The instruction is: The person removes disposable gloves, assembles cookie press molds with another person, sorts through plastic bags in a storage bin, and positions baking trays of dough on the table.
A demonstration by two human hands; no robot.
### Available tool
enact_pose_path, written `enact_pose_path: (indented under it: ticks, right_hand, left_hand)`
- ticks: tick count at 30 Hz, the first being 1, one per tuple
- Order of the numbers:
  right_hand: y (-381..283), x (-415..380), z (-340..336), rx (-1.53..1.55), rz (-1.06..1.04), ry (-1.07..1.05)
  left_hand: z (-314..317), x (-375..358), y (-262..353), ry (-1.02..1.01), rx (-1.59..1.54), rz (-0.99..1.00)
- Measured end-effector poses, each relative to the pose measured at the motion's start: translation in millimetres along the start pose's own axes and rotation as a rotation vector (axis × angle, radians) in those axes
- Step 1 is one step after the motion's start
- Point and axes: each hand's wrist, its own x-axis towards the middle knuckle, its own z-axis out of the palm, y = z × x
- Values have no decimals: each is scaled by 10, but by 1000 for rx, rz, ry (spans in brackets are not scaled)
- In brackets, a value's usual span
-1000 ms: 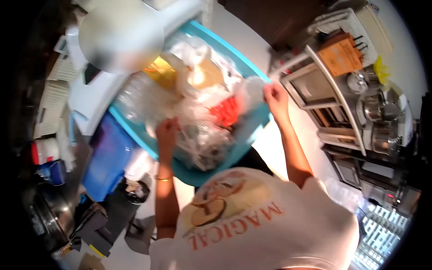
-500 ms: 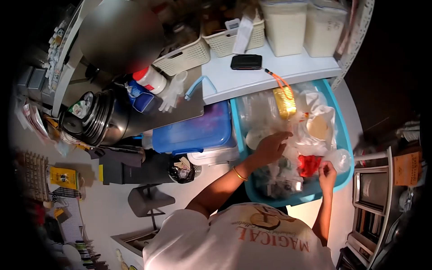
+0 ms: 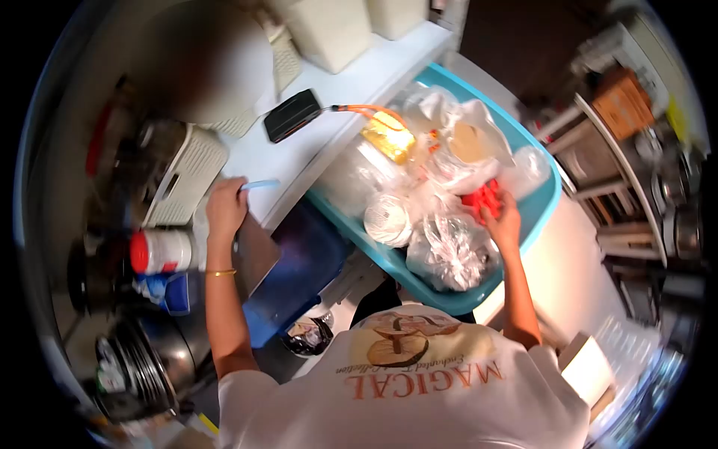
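Note:
My left hand (image 3: 226,208) is at the edge of the white shelf, its fingers closed on one end of a slim light blue plastic strip (image 3: 262,184). My right hand (image 3: 504,221) pinches a crumpled red plastic bag (image 3: 482,199) inside the turquoise tub (image 3: 551,196). Below that bag lies a bunched clear plastic bag (image 3: 451,253). A ball of white string (image 3: 388,220) rests to its left. Farther back are a white bag (image 3: 493,142) around a round beige thing and a shiny gold packet (image 3: 389,138).
On the white shelf (image 3: 329,88) lies a black case (image 3: 292,116) whose orange cord hangs over the tub. A cream basket (image 3: 187,176) and a red-lidded white jar (image 3: 161,251) stand left. Under the counter is a blue-lidded box (image 3: 295,277). Stacked pans (image 3: 134,367) are lower left.
My left hand has left the tub, gone left to the shelf and closed on the light blue strip. My right hand now grips the red bag. The view has turned.

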Motion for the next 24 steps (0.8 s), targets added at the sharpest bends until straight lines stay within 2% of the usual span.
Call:
enact_pose_path:
  ticks: [1,3,5,7,9,11,13,15,17,18,19,20,21,22,23,24]
  right_hand:
    - [-41,-11,56,-39,-77,51]
    - [-258,6,108,-77,-30,29]
    - [-553,-36,177,-37,-17,178]
    - [-641,-34,246,-190,-288,174]
    - [-891,50,319,-269,-529,38]
    - [-1054,290,514,-327,-508,90]
    - [-1045,624,592,-386,-493,147]
    - [-1008,901,586,-623,-155,-270]
    - [-963,955,545,-610,-158,-323]
    - [-929,961,525,-588,-150,-369]
    - [-887,917,533,-597,-146,-368]
    - [-848,857,547,-562,-230,-234]
    - [-823,838,564,-532,-319,-99]
    - [-979,819,533,-477,-452,152]
    - [-1126,877,532,-495,-457,136]
    - [-1335,944,530,-428,-453,170]
  left_hand:
    - [-9,26,20,-6,8,25]
    - [-40,29,103,170,-47,188]
    - [-127,34,318,-2,-412,-36]
    - [1,-21,712,-152,-576,-73]
    - [296,-81,1210,-188,-663,168]
    - [672,-42,1737,-175,-872,119]
    - [844,156,2130,-253,-875,-26]
    - [1238,433,2284,-138,-794,32]
    - [1695,821,2321,-72,-603,66]
    - [1893,994,2368,-73,-615,60]
    - [2067,1185,2416,58,-628,113]
    - [2173,1413,2483,196,-641,172]
    - [2236,1632,2576,205,-660,177]
    - [2315,1755,2658,125,-687,129]
    - [2403,1835,2736,38,-713,74]
    - [2520,1943,2788,4,-902,112]
